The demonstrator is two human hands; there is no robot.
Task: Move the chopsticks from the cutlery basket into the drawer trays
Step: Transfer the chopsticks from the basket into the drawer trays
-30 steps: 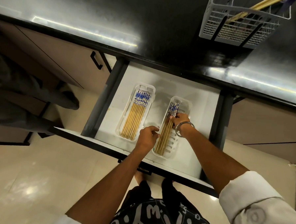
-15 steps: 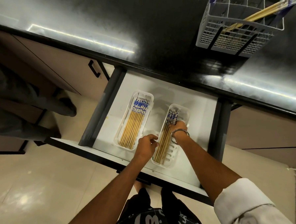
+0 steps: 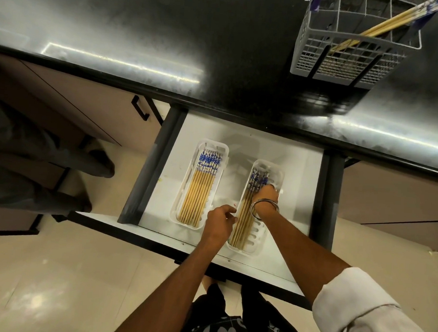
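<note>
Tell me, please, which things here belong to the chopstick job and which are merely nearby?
Job: basket; chopsticks in it; left tray; right tray; drawer; left hand; right hand.
Nearby: counter; cabinet handle; bangle.

Open drawer [image 3: 299, 170] sitting below the countertop [image 3: 169, 36] edge, two trays lying side by side in it, left tray [image 3: 214, 145] holding a chopstick row [image 3: 199, 190], right tray [image 3: 276, 169] holding a chopstick bundle [image 3: 243, 218], cutlery basket [image 3: 345, 65] standing on the countertop behind and right, more chopsticks [image 3: 388, 22] leaning in it.
</note>
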